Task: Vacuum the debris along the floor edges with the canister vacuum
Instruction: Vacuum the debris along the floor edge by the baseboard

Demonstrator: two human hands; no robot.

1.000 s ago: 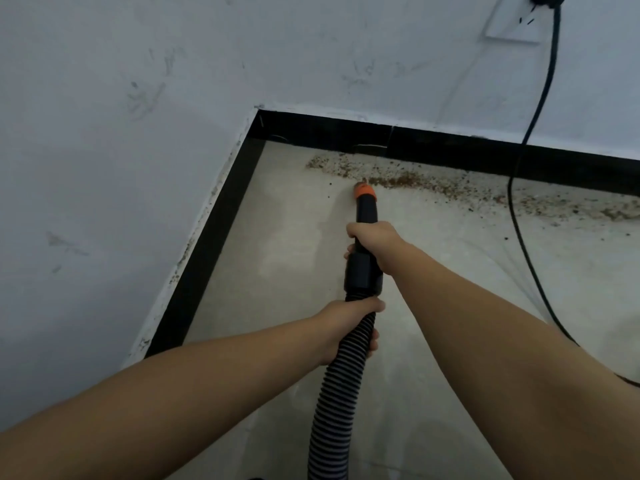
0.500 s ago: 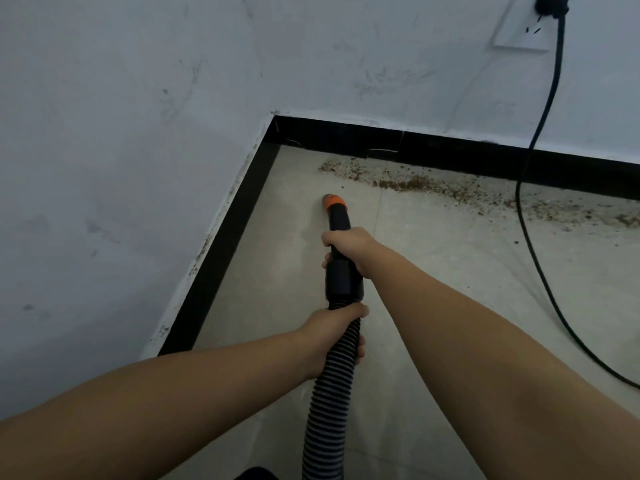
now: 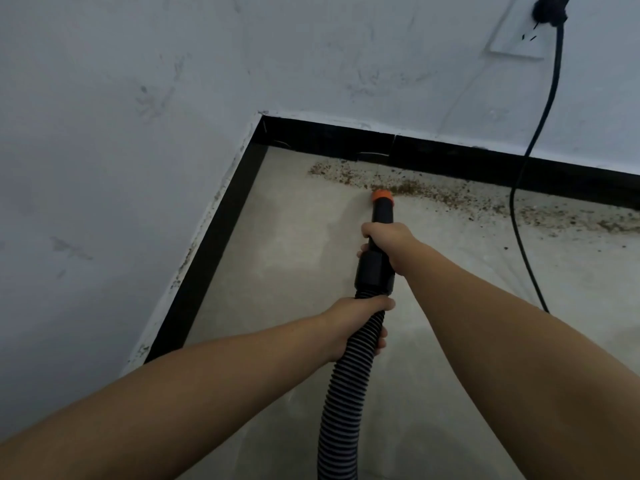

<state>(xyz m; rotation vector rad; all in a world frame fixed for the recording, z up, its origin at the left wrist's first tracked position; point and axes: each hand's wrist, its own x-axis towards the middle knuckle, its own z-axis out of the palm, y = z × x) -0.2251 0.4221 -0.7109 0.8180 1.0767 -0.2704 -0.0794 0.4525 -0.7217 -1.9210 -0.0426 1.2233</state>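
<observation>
Cord [image 3: 519, 216] across debris [image 3: 450, 199] | nozzle [image 3: 382, 206] at debris edge

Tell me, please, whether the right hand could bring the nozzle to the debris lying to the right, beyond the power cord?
Probably yes: the right hand grips the nozzle beside the debris, but the power cord crosses that strip and might snag.

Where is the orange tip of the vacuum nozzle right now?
In the head view the orange nozzle tip sits just above centre, at the near edge of the debris along the far black baseboard, ahead of the right hand.
</observation>
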